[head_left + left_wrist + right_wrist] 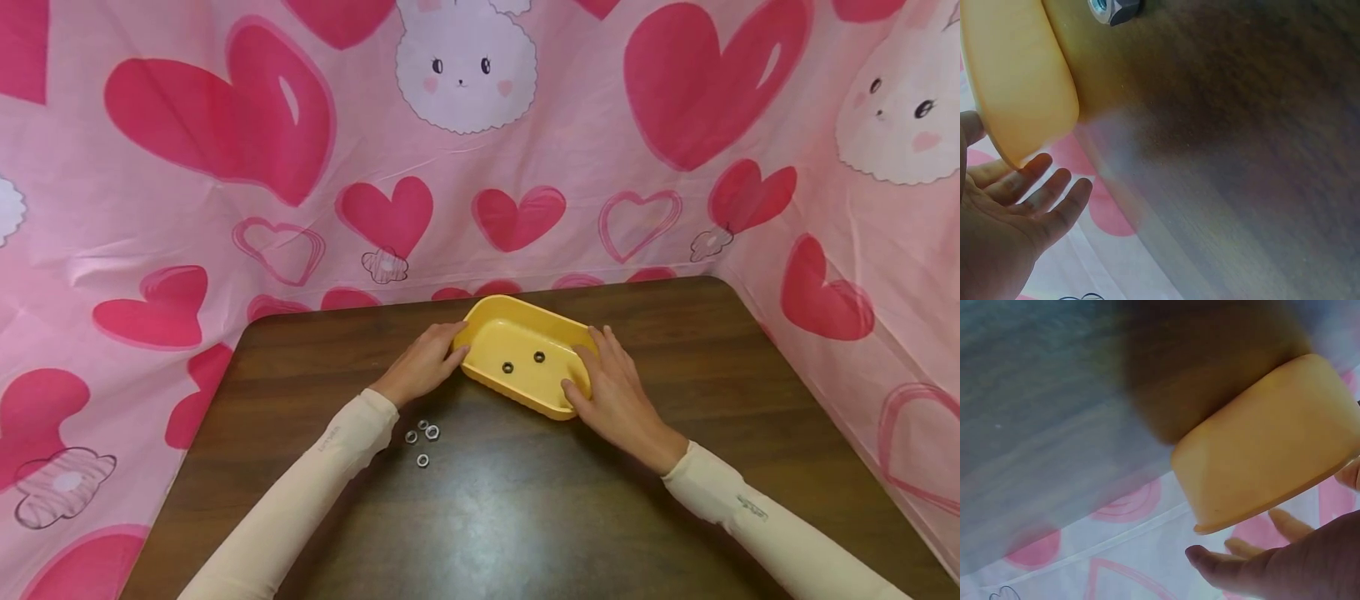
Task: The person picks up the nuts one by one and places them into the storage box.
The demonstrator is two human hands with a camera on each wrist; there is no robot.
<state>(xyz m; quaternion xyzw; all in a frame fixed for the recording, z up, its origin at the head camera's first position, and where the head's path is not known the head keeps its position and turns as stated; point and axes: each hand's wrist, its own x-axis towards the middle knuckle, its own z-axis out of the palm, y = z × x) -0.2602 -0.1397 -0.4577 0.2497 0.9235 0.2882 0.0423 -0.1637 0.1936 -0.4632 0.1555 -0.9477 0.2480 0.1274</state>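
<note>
With the left hand (422,364), pinches the left end of a yellow plastic tray (525,317) near the tabletop's (525,508) far edge; with the right hand (618,400), spreads fingers (1210,565) at its right end. Includes two dark hex nuts (539,357) inside, four silvery nuts (432,432) outside.

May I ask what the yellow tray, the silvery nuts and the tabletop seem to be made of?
The yellow tray is probably smooth, glossy plastic, given its even color and rounded corners. The silvery nuts look like shiny metal, from their glints. The tabletop shows brown grain and a soft sheen: wood or wood-look laminate.
</note>
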